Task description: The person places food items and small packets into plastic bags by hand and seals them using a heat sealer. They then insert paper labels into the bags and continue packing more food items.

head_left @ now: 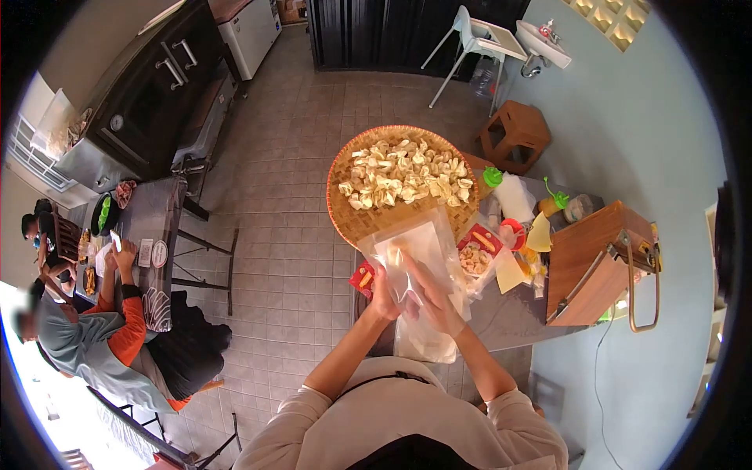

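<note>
A clear plastic bag (429,239) is between my two hands, held up close above the table. My left hand (384,296) grips its left side, fingers partly hidden by the plastic. My right hand (440,304) holds the bag from the right, its fingers stretched along the shiny film. More clear plastic (423,338) hangs below, over the table's front edge. Just beyond the bag, a round woven bamboo tray (345,222) carries a heap of pale, folded dumpling-like pieces (403,174).
On the table (501,317) are a container of pale filling (475,260), red packets (363,278), green-capped bottles (492,177) and a wooden box (591,270). A brown stool (517,135) stands behind. At another table on the left, a person (94,345) sits holding a phone.
</note>
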Tool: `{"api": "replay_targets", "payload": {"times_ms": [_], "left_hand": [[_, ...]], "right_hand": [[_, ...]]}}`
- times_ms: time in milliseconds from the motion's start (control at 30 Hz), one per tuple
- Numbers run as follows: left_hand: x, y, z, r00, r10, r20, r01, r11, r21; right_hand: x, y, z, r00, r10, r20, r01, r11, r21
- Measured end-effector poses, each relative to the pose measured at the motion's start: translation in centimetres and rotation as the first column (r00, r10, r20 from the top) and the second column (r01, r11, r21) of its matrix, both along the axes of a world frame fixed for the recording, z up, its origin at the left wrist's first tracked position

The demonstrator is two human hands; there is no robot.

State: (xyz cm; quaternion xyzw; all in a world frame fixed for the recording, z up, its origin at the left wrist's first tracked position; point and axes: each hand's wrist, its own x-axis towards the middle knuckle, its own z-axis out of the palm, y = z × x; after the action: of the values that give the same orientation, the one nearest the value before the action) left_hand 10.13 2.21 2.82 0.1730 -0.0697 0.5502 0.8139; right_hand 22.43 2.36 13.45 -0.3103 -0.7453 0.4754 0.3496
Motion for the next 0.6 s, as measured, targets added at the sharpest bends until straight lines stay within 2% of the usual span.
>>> {"api": "replay_targets", "payload": {"times_ms": [33,67,100,133,200,267,333,467,533,600], "left_hand": [[0.1,0.0,0.3,0.999,-0.020,-0.043,0.020,1.000,0.004],[0.1,-0.1,0.5,0.995,-0.039,-0.087,0.039,0.999,0.006],[0.2,-0.5,0.8,0.969,0.049,-0.243,-0.066,0.996,-0.063],[0.4,-0.8,1.4,0.969,0.050,-0.243,-0.067,0.996,-0.063],[0.7,-1.2,2.0,0.939,0.118,-0.324,-0.187,0.963,-0.193],[0.6,-1.1,2.3,0.926,0.148,-0.347,-0.203,0.971,-0.129],[0.6,-1.0,2.3,0.913,0.178,-0.367,-0.215,0.974,-0.063],[0.4,-1.0,3.3,0.923,0.190,-0.333,-0.232,0.969,-0.090],[0.4,-1.0,4.0,0.930,0.185,-0.318,-0.228,0.968,-0.104],[0.6,-1.2,4.1,0.931,0.216,-0.296,-0.292,0.925,-0.244]], "right_hand": [[-0.1,0.2,0.4,0.998,-0.013,0.057,0.004,0.988,0.152],[-0.1,-0.1,0.8,0.998,-0.014,0.057,0.005,0.988,0.152],[-0.1,-0.4,1.2,0.997,0.005,0.072,-0.006,1.000,0.012],[-0.1,-0.5,1.4,0.996,0.028,0.086,-0.016,0.992,-0.128],[-0.3,-0.6,0.9,0.996,0.012,0.086,-0.004,0.996,-0.090],[-0.6,-0.6,0.7,0.996,-0.009,0.086,0.013,0.999,-0.048],[-1.2,-0.5,0.8,0.999,-0.043,0.032,0.037,0.986,0.165],[-1.4,-0.5,0.6,0.998,-0.057,0.038,0.053,0.995,0.085],[-1.2,-0.6,0.7,0.960,-0.152,0.233,0.101,0.971,0.216],[-1.0,-0.6,-0.2,0.975,-0.127,0.184,0.090,0.977,0.196]]}}
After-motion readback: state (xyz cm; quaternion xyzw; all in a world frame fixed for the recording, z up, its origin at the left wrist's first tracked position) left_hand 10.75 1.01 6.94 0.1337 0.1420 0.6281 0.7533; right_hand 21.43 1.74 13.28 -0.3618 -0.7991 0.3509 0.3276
